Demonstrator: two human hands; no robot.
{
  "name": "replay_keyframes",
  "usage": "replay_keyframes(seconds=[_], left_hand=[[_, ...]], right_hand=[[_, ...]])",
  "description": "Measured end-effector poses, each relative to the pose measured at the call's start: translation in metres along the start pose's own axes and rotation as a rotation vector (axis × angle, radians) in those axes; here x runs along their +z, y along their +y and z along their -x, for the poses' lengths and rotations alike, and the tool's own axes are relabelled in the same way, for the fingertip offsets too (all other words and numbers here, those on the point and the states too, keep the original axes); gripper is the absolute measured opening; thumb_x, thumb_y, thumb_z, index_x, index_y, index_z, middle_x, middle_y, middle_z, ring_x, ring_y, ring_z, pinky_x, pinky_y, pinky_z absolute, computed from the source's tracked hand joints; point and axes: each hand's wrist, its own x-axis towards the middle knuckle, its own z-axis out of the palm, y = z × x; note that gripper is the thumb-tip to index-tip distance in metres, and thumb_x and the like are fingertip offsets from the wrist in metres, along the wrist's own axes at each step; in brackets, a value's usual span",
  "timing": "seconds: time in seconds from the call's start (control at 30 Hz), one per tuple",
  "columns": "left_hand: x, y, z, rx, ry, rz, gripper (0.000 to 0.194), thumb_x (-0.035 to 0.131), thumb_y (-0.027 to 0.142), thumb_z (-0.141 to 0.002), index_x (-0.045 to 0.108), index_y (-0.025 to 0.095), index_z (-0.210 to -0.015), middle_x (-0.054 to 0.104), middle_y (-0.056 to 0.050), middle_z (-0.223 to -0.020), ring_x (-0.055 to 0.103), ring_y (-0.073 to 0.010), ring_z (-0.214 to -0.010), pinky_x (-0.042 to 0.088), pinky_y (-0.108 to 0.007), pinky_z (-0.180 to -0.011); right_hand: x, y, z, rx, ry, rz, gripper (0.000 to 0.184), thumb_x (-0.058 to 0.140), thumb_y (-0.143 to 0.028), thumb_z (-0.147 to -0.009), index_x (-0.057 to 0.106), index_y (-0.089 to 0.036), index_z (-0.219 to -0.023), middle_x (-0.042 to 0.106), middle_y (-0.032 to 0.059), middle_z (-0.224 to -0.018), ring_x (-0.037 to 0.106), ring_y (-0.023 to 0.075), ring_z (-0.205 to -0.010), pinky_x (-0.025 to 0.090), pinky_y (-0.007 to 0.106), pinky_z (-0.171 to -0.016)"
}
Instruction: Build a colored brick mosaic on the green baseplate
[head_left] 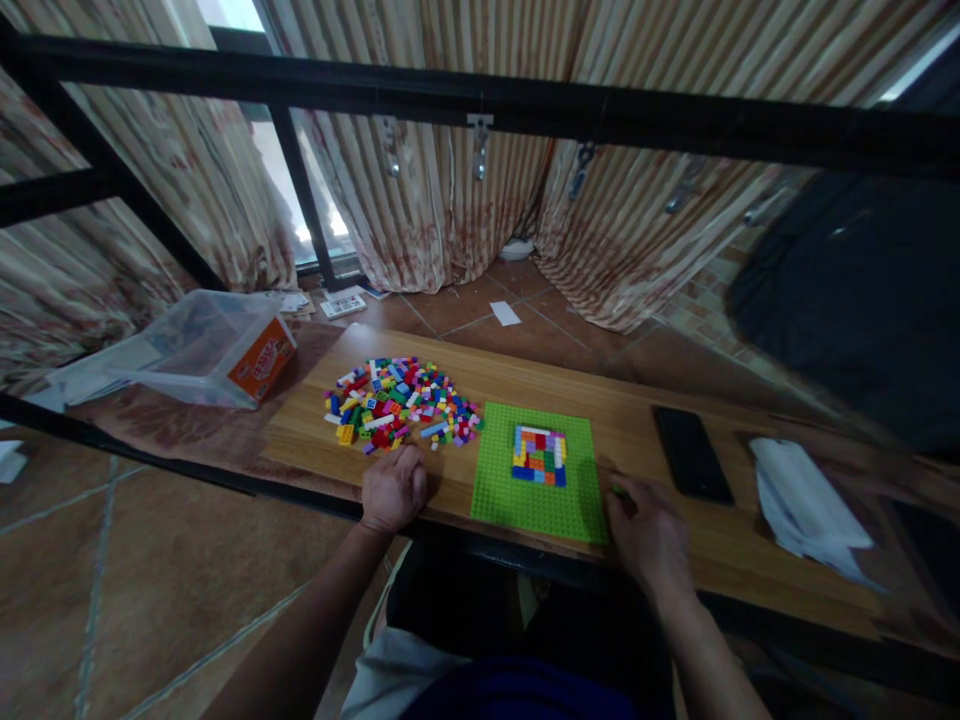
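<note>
My left hand (394, 488) rests as a fist at the near edge of the wooden board, just below a heap of loose toy bricks (397, 400) in many colours; nothing shows in its fingers. My right hand (651, 528) is beside the right edge of a green baseplate (540, 515), its fingers curled together. A small greenish bit shows at the fingertips, too small to name. On the middle of the baseplate sits a roughly square patch of bricks (538, 456) in red, white, blue, orange, yellow and other colours, with a few green studs showing inside it.
A black phone (691, 453) lies right of the baseplate, with a white packet of tissues (810, 495) beyond it. Left of the board stands a clear plastic bin (202, 345) with an orange label. A black metal bar (480, 95) crosses in front of striped curtains (450, 200).
</note>
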Motion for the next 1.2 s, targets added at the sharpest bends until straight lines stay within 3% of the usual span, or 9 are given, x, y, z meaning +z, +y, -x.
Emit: replay_keyframes(seconds=[0.37,0.47,0.6,0.77,1.03,1.2], left_hand=[[-0.001,0.001,-0.002,0.038,0.043,0.006,0.018,0.038,0.018,-0.084,0.053,0.02,-0.075,0.06,-0.003,-0.068,0.056,-0.0155,-0.063,0.04,-0.026,-0.061],[-0.002,0.002,-0.002,0.037,0.046,-0.002,0.018,0.038,0.017,-0.084,0.053,0.02,-0.075,0.059,-0.003,-0.067,0.055,-0.0153,-0.062,0.039,-0.026,-0.059],[-0.002,0.002,-0.001,0.03,0.036,0.0,0.017,0.038,0.018,-0.084,0.053,0.02,-0.075,0.059,-0.002,-0.068,0.055,-0.0153,-0.062,0.039,-0.026,-0.059],[-0.001,0.0,-0.001,0.031,0.023,-0.005,0.017,0.037,0.018,-0.085,0.052,0.02,-0.075,0.059,-0.003,-0.068,0.055,-0.0157,-0.062,0.04,-0.027,-0.061],[0.002,0.0,0.0,0.043,0.033,-0.014,0.018,0.037,0.019,-0.086,0.052,0.02,-0.075,0.059,-0.003,-0.068,0.056,-0.0163,-0.064,0.04,-0.027,-0.062],[0.001,0.0,0.001,0.028,0.025,-0.001,0.019,0.037,0.02,-0.086,0.052,0.02,-0.075,0.059,-0.003,-0.068,0.056,-0.0163,-0.065,0.04,-0.027,-0.062]], right_hand=[[-0.004,0.038,-0.003,0.061,-0.074,-0.102,0.041,0.044,-0.048,-0.085,0.067,-0.017,-0.099,0.064,0.012,-0.101,0.06,0.0256,-0.092,0.048,0.041,-0.082],[-0.009,0.024,-0.004,0.105,-0.065,-0.168,0.041,0.048,-0.051,-0.083,0.067,-0.018,-0.096,0.066,0.0109,-0.098,0.062,0.0243,-0.087,0.048,0.039,-0.079],[-0.014,-0.013,-0.007,0.123,-0.058,-0.303,0.039,0.052,-0.051,-0.082,0.066,-0.018,-0.098,0.068,0.0077,-0.089,0.062,0.0198,-0.073,0.048,0.033,-0.07],[-0.004,-0.051,-0.016,0.031,-0.084,-0.335,0.032,0.048,-0.046,-0.086,0.066,-0.019,-0.087,0.066,0.0063,-0.085,0.06,0.0194,-0.075,0.047,0.032,-0.068],[0.007,-0.067,-0.009,-0.063,-0.035,-0.29,0.029,0.047,-0.039,-0.088,0.067,-0.019,-0.096,0.066,0.0085,-0.092,0.061,0.0221,-0.087,0.049,0.036,-0.077],[0.008,-0.075,0.008,-0.172,-0.132,-0.359,0.026,0.049,-0.035,-0.089,0.067,-0.021,-0.101,0.065,0.0077,-0.101,0.06,0.0206,-0.094,0.049,0.036,-0.085]])
